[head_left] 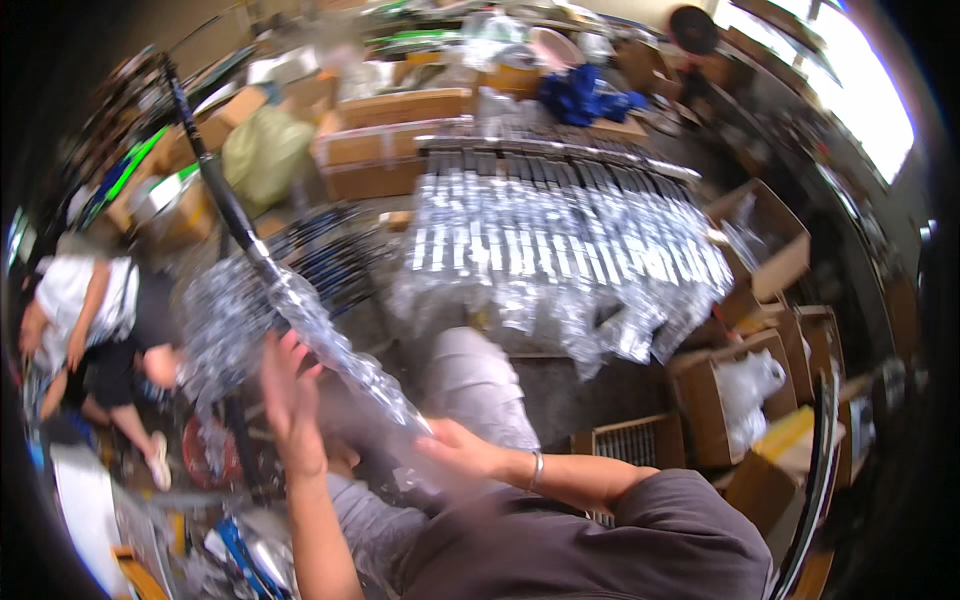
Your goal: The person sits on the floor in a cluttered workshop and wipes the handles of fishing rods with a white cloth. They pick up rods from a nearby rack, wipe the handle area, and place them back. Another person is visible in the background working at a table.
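Note:
A long black pole (228, 203) slants across my front from the upper left, its lower part in a clear plastic sleeve (345, 355). My right hand (462, 452), with a band at the wrist, is closed round the sleeved lower end, which is blurred. My left hand (293, 405) is raised beside the sleeve with fingers stretched out, somewhat smeared by motion; whether it touches the sleeve I cannot tell. Ahead of me lies a wide row of similar plastic-wrapped dark poles (560, 235). Left of it are bare dark rods (335, 260) and a bunch of plastic wrapping (225, 330).
Cardboard boxes (395, 150) stand behind the row, beside a pale yellow bag (265, 155) and blue plastic (585, 95). More open boxes (735, 390) line the right side. A co-worker (95, 310) sits at the left. A red stool (208, 450) stands nearby.

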{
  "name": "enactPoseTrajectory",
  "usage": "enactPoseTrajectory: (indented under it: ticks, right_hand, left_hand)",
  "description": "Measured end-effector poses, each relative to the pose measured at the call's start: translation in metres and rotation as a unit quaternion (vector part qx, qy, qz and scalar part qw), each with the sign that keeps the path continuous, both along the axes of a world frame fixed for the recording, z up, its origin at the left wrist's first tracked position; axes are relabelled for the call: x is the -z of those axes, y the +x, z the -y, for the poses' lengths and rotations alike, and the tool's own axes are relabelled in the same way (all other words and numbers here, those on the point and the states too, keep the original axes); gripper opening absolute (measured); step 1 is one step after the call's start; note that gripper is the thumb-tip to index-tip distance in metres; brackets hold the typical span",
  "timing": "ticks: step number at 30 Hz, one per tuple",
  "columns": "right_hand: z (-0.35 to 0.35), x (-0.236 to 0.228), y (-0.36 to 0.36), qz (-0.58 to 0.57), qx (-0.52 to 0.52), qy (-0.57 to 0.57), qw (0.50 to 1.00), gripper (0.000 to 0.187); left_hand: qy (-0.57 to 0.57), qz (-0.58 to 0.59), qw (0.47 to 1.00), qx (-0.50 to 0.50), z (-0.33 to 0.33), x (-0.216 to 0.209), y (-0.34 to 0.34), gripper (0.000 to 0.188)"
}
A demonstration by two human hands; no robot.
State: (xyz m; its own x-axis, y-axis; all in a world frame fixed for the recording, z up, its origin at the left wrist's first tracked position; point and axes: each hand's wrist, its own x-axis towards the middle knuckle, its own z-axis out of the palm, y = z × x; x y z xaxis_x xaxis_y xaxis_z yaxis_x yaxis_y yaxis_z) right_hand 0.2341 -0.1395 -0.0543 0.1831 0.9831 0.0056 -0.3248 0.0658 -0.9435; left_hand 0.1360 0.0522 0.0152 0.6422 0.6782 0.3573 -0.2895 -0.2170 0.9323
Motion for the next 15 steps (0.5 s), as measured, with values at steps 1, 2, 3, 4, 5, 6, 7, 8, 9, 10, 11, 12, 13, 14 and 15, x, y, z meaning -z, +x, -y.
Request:
enactPoseTrajectory:
  ticks: [1,2,3,4,5,6,7,8,9,10,11,12,13,14,15]
  right_hand:
    - [0.008,-0.007,0.005,-0.008,0.033,0.023,0.999,0.037]
    - [0.013,0.013,0.012,0.009,0.088,0.055,0.995,0.036]
    - [0.029,0.008,0.027,0.053,0.116,-0.022,0.992,0.035]
    - [0.043,-0.016,0.038,0.070,0.174,-0.060,0.980,0.034]
    - [0.064,0.010,0.058,0.079,0.210,-0.131,0.966,0.035]
    - [0.075,0.008,0.066,0.087,0.304,-0.017,0.948,0.036]
    - [0.095,-0.012,0.076,0.083,0.319,-0.113,0.937,0.036]
    - [0.115,-0.007,0.087,0.095,0.363,-0.093,0.922,0.035]
    - [0.136,-0.003,0.098,0.101,0.402,-0.102,0.904,0.036]
    - [0.158,-0.001,0.110,0.100,0.428,-0.076,0.895,0.038]
    - [0.184,0.002,0.119,0.096,0.462,-0.066,0.879,0.038]
    - [0.211,0.014,0.131,0.114,0.497,-0.073,0.857,0.036]
    - [0.226,0.008,0.132,0.076,0.524,-0.061,0.846,0.035]
    - [0.241,0.000,0.134,0.073,0.540,-0.054,0.837,0.035]
    - [0.257,-0.004,0.136,0.071,0.556,-0.046,0.827,0.035]
  left_hand:
    - [0.016,-0.008,1.000,0.004,0.007,0.004,0.002,0.065]
    - [0.001,-0.020,1.000,0.010,0.011,0.017,0.000,0.061]
    - [-0.013,-0.035,0.999,0.005,0.010,0.033,-0.006,0.057]
    - [-0.025,-0.069,0.997,0.019,0.003,0.046,-0.009,0.054]
    - [-0.033,-0.096,0.994,0.028,0.005,0.062,-0.015,0.052]
    - [-0.037,-0.128,0.991,0.027,0.003,0.078,-0.026,0.050]
    - [-0.035,-0.155,0.987,0.012,-0.002,0.091,-0.043,0.049]
    - [-0.032,-0.177,0.984,0.000,-0.007,0.103,-0.057,0.048]
    - [-0.029,-0.199,0.980,-0.013,-0.013,0.115,-0.072,0.047]
    - [-0.029,-0.220,0.975,-0.031,-0.020,0.129,-0.088,0.046]
    - [-0.035,-0.241,0.969,-0.039,-0.026,0.143,-0.100,0.045]
    - [-0.047,-0.261,0.962,-0.060,-0.031,0.151,-0.113,0.045]
    - [-0.059,-0.283,0.954,-0.084,-0.036,0.158,-0.126,0.044]
    - [-0.048,-0.292,0.950,-0.102,-0.040,0.167,-0.139,0.042]
    - [-0.045,-0.301,0.946,-0.115,-0.042,0.174,-0.148,0.042]
